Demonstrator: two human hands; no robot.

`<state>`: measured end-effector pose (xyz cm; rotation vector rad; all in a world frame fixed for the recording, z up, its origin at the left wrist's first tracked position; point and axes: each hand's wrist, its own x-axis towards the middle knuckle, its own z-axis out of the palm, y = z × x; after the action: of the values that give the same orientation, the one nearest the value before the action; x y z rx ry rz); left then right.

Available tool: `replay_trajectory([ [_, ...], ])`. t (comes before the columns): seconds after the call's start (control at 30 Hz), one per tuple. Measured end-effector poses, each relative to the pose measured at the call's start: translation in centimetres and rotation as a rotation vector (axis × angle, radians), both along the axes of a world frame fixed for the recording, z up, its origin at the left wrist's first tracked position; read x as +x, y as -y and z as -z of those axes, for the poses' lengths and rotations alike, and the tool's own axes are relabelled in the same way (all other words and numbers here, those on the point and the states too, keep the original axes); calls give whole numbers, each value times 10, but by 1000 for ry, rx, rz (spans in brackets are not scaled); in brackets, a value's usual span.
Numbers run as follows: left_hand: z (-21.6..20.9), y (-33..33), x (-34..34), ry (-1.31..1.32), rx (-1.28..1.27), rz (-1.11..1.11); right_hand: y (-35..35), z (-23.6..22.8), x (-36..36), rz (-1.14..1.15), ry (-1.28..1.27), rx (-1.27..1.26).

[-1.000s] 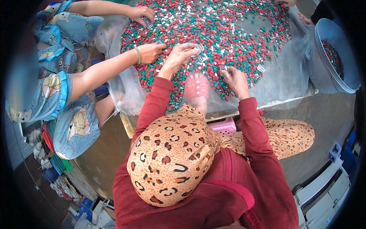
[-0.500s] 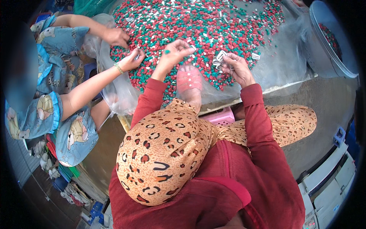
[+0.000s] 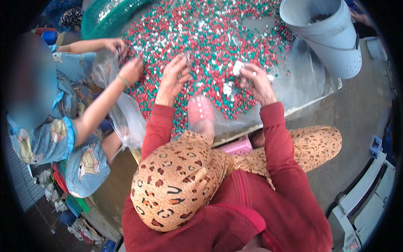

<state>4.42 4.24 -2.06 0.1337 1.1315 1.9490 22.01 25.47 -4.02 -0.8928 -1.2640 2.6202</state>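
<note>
Small red, green and white plastic pieces (image 3: 218,46) lie in a wide spread in front of me. My left hand (image 3: 174,77) is raised over them, its fingers curled together. Something small and greyish shows at its fingertips, too blurred to name. Between the thumb and fingers of my right hand (image 3: 259,83) is a flat white plastic piece (image 3: 238,68). Close to that hand, more white pieces (image 3: 227,88) rest on the heap. My foot in a pink sandal (image 3: 200,110) stands at the near edge, between my hands.
A grey-blue bucket (image 3: 331,46) with holes leans at the right of the spread. At the left a co-worker's hands (image 3: 131,69) touch the pieces. Clear plastic sheeting (image 3: 308,80) lies underneath. A green net basin (image 3: 107,19) stands far left; a pink plastic stool (image 3: 235,145) is below me.
The bucket has moved inward and tilted. My left hand has shifted left and curled more. My right hand still holds white plastic. The co-worker's hands have drawn back left. The view has shifted somewhat.
</note>
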Motion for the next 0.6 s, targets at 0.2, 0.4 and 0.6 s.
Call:
replay_trajectory([
  [0.2,34,1,9,457,459,196,3,0,-13,1,-1,26],
  [0.4,19,-3,31,744,554,112,-10,5,13,-5,67,-15],
  [0.6,26,-10,37,881,701,99,-4,15,18,-2,111,-87],
])
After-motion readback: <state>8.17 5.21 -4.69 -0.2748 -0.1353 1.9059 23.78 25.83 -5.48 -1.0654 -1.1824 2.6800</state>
